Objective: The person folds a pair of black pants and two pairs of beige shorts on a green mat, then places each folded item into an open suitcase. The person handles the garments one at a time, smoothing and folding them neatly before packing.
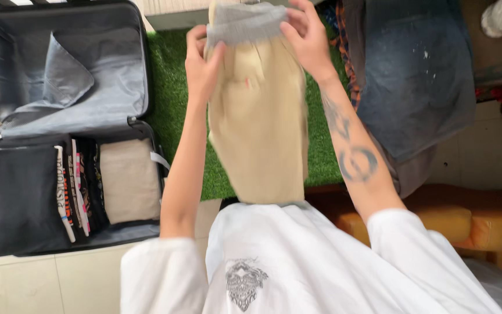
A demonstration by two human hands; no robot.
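Observation:
I hold up a beige garment (258, 122) with a grey ribbed waistband in front of me. My left hand (200, 61) grips its left top edge. At the right of the waistband, my right hand (304, 35) pinches the cloth. The garment hangs down over a green turf mat (172, 87). To my left an open black suitcase (59, 125) lies flat, its lower half packed with folded clothes: a black piece, several printed pieces on edge, and a beige piece (129, 180).
A blue denim garment (416, 70) is draped at the right over other clothes, above an orange cushioned seat (477, 218). The suitcase lid's grey lining is partly unzipped. Pale floor tiles lie below the suitcase.

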